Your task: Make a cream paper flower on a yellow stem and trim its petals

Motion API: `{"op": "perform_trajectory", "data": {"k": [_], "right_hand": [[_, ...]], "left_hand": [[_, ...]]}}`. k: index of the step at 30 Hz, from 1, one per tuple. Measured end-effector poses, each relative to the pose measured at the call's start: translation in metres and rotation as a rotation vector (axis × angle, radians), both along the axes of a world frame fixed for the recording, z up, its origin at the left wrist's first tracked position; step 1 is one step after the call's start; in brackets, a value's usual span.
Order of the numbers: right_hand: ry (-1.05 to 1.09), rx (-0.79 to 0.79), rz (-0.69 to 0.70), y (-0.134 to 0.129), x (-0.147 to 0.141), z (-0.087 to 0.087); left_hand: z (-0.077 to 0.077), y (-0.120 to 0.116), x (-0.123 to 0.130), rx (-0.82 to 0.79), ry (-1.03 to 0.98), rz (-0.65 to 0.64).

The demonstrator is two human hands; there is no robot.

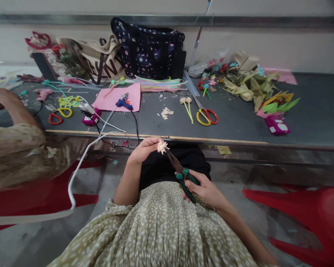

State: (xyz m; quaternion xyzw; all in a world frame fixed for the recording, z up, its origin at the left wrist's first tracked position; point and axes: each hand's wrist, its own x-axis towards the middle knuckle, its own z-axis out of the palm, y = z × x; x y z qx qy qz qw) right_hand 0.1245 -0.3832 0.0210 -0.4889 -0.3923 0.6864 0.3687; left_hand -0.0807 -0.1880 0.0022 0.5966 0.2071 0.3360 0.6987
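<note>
Evidently, the left hand (145, 150) pinched a pale frilled piece (163, 147) at the tips of the pliers (176, 162), which slanted back into the right hand (200, 186), fingers curled round them.

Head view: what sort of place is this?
Likely a craft workspace: a blue glue gun lies on pink paper, scissors lie beside two cream flower-like pieces, and the right hand holds pliers.
</note>
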Motion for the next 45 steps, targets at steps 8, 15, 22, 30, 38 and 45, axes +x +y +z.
{"op": "perform_trajectory", "data": {"k": [8,15,22,30,38,45], "right_hand": [[-0.116,0.020,-0.058,0.003,-0.005,0.004],[-0.310,0.109,-0.080,0.001,-0.004,-0.006],[-0.185,0.125,-0.040,0.005,-0.002,-0.002],[-0.038,0.038,-0.093,0.003,0.000,0.002],[0.037,0.010,-0.087,0.003,-0.003,0.008],[0.083,0.004,-0.086,0.002,-0.005,0.006]], "left_hand": [[0.004,-0.001,0.001,0.026,-0.011,0.035],[0.009,-0.003,-0.001,0.056,-0.012,0.056],[0.002,-0.001,0.000,0.009,-0.056,0.088],[-0.001,0.000,0.002,-0.054,-0.176,0.240],[-0.003,-0.003,0.008,-0.064,-0.223,0.283],[-0.003,-0.006,0.015,-0.072,-0.224,0.308]]}}
